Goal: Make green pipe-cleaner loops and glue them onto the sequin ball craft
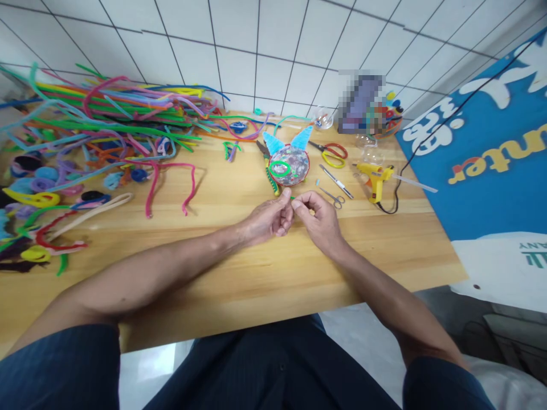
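My left hand point(273, 219) and my right hand point(318, 219) meet over the table, fingertips nearly touching. Between them shows a tiny bit of green pipe cleaner point(292, 198), mostly hidden by the fingers. Both hands are closed in a pinch around it. Just beyond them lies a round, silvery-grey ornament point(299, 162) with a red rim, two light-blue pointed ears point(302, 138) and a green oval ring point(281, 162) on its face. Pliers with green-and-yellow handles point(272, 181) lie at its left, partly under it. Small scissors point(337, 199) are right of my right hand.
Pipe cleaners point(128, 108) in many colours heap up at the left, beside a bent pink one point(173, 165). Toward the right lie red-and-yellow-handled scissors point(334, 155), a craft knife point(337, 181) and a yellow glue gun point(376, 181) with a black cord. A tiled wall borders the back.
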`<state>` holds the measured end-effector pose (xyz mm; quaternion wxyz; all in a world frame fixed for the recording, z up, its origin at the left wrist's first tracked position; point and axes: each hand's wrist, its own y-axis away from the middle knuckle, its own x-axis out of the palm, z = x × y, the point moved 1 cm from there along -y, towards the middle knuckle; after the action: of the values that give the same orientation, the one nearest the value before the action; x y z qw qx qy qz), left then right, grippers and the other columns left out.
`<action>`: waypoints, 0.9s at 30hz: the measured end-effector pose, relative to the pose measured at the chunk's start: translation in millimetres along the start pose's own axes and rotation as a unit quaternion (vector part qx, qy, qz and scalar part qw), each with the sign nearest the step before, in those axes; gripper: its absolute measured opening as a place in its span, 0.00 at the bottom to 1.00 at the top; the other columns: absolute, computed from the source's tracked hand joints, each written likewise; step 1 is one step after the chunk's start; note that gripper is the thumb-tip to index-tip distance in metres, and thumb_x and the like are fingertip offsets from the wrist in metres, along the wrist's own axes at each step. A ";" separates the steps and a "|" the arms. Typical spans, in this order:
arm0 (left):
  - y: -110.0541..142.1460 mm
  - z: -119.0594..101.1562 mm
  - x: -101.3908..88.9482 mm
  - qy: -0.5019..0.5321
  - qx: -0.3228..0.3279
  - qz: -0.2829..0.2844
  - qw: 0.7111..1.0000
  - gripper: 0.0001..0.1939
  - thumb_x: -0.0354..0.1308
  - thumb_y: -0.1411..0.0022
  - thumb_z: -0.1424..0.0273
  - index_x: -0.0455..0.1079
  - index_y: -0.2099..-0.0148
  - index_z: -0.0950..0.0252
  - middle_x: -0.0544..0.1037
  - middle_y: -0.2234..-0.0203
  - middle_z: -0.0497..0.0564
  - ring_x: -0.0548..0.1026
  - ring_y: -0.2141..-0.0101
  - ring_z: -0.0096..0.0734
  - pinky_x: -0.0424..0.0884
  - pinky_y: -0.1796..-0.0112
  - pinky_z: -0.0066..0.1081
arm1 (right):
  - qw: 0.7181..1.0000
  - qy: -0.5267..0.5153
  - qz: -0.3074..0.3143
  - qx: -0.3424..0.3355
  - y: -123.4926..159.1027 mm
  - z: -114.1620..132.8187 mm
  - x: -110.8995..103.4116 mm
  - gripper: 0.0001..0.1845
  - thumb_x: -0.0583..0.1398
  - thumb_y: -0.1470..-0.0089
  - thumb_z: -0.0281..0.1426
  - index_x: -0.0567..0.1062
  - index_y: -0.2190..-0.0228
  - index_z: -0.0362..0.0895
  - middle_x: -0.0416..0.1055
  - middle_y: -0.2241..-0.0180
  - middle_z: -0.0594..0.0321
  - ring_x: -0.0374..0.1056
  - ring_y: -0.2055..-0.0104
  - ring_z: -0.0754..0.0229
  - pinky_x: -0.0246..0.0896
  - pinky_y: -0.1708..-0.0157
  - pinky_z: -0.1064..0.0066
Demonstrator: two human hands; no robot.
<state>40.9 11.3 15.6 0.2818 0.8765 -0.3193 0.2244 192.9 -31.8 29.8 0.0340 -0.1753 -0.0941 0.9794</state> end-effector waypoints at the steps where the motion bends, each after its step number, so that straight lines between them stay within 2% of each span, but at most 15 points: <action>1: -0.3 0.6 0.2 -0.002 0.003 -0.001 1.000 0.42 0.55 0.27 0.35 0.66 0.79 0.65 0.67 0.87 0.46 0.64 0.87 0.20 0.60 0.82 0.23 | 1.000 -0.005 0.004 0.000 0.8 2.1 0.8 0.16 0.65 0.32 0.45 0.76 0.68 0.49 0.79 0.73 0.67 0.73 0.71 0.61 0.70 0.66 0.67; 6: 0.0 2.8 2.5 -0.012 0.035 -0.022 0.999 0.43 0.60 0.36 0.30 0.64 0.81 0.64 0.65 0.88 0.45 0.63 0.87 0.19 0.58 0.82 0.24 | 0.999 0.043 -0.011 -0.018 3.1 5.6 2.0 0.15 0.66 0.32 0.42 0.78 0.69 0.49 0.80 0.73 0.66 0.75 0.69 0.59 0.70 0.62 0.64; 11: -0.1 3.9 1.3 -0.030 0.054 -0.038 0.997 0.45 0.58 0.36 0.28 0.62 0.82 0.64 0.64 0.89 0.45 0.63 0.87 0.19 0.57 0.82 0.24 | 0.995 0.080 -0.028 -0.052 3.0 4.3 4.2 0.11 0.65 0.33 0.36 0.77 0.69 0.49 0.80 0.71 0.66 0.75 0.67 0.58 0.68 0.59 0.62; 17: -0.2 7.1 2.3 -0.042 0.040 -0.029 0.998 0.44 0.55 0.31 0.30 0.61 0.82 0.63 0.64 0.90 0.45 0.62 0.88 0.20 0.56 0.83 0.24 | 0.998 0.061 0.012 -0.020 7.4 -0.8 11.0 0.10 0.60 0.30 0.37 0.70 0.66 0.51 0.77 0.73 0.68 0.73 0.69 0.57 0.66 0.61 0.63; 21: 0.8 7.1 3.6 -0.038 0.023 -0.013 0.999 0.45 0.51 0.31 0.29 0.63 0.81 0.64 0.64 0.90 0.46 0.62 0.89 0.20 0.56 0.83 0.24 | 0.999 0.040 0.003 0.019 8.2 -7.9 12.0 0.10 0.59 0.31 0.39 0.67 0.66 0.52 0.73 0.73 0.70 0.71 0.68 0.57 0.65 0.62 0.64; 25: 1.3 3.4 2.5 -0.028 -0.019 0.037 0.999 0.49 0.40 0.31 0.26 0.65 0.82 0.64 0.64 0.90 0.48 0.61 0.89 0.21 0.58 0.83 0.25 | 0.996 0.047 -0.071 0.007 0.9 -9.1 -5.1 0.13 0.59 0.36 0.40 0.66 0.72 0.51 0.64 0.74 0.69 0.62 0.70 0.58 0.59 0.66 0.64; 27: 1.1 1.5 1.2 -0.025 -0.015 0.036 0.999 0.50 0.39 0.31 0.25 0.64 0.82 0.63 0.63 0.90 0.48 0.61 0.89 0.21 0.57 0.83 0.25 | 0.994 0.048 -0.098 0.006 -2.3 -8.9 -22.1 0.15 0.59 0.36 0.40 0.66 0.74 0.51 0.63 0.75 0.67 0.60 0.70 0.57 0.59 0.66 0.64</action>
<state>41.3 9.1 15.6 0.2790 0.8654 -0.3609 0.2075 216.8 -30.2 29.4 0.1357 -0.2120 -0.1035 0.9623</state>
